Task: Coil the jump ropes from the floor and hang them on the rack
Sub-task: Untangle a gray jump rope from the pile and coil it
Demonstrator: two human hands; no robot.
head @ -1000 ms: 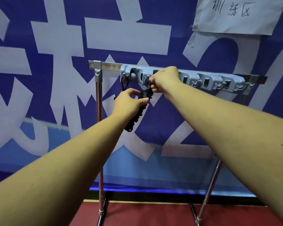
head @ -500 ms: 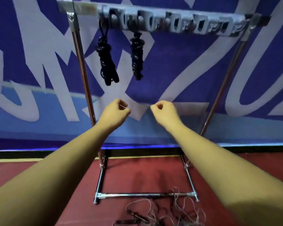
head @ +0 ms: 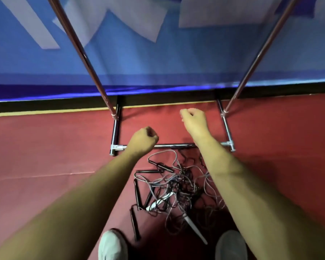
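Note:
A tangled heap of jump ropes [head: 174, 186] lies on the red floor between my feet, black and grey cords with black and white handles. Only the lower part of the metal rack [head: 115, 134] shows: its two slanted poles and the floor frame. The hook bar and the hung ropes are out of view above. My left hand [head: 144, 140] hovers over the frame's front bar, fingers curled into a loose fist, holding nothing. Farther back and to the right, my right hand [head: 194, 120] is also curled and holds nothing. Both hands are above the heap, not touching it.
A blue banner with white lettering [head: 158, 44] hangs behind the rack down to the floor line. My two light shoes [head: 111, 246] stand at the bottom edge, either side of the heap. Red floor [head: 45, 156] spreads left and right.
My hands left the hung black rope and dropped from the hook bar. My view tilted down from the bar to the floor, bringing the rope heap and my shoes into sight.

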